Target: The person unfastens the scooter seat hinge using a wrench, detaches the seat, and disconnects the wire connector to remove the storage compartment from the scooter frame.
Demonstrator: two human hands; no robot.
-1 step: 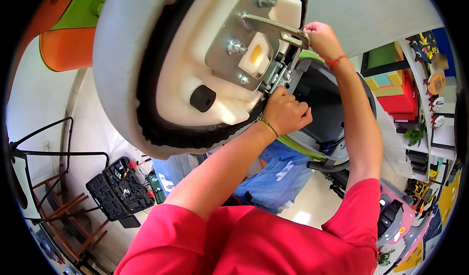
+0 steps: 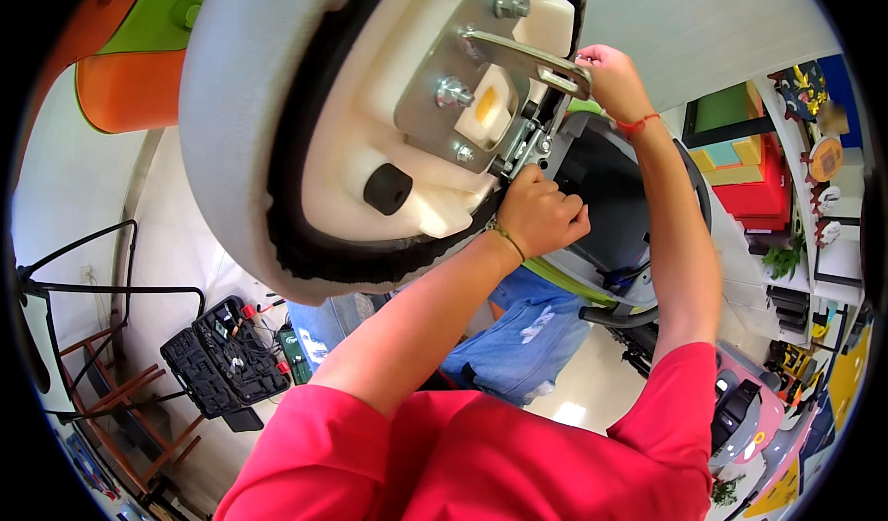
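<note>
Evidently, the seat (image 2: 356,142) stands tipped up at upper centre, its underside facing the person, and sits a hair further right than in the earlier frame; both hands keep nearly the same places. On the underside, a steel plate (image 2: 421,109) is bolted near the right edge, with a black plug (image 2: 388,189) toward the lower edge. A metal loop (image 2: 523,55) juts from the plate past the seat's right edge.

The left hand (image 2: 541,214) is curled into a loose fist against the hinge (image 2: 525,154) at that edge; its fingertips are hidden, so I cannot tell what they hold. The right hand (image 2: 612,81) is beside the loop's outer end, fingers drawn narrow; whether they grip anything is unclear.

Right of the hinge, the scooter's dark bay (image 2: 601,188) opens between the two arms, with a black rail (image 2: 620,317) along its near rim. Left of the seat, pale floor (image 2: 166,239) gives open room.

Close below the seat, jeans (image 2: 523,336) crowd the space. An open tool case (image 2: 236,359) lies on the floor near the seat's lower left. Further out are an orange chair (image 2: 129,86), a shelf with a plant (image 2: 784,260), and a pink scooter (image 2: 763,419).
</note>
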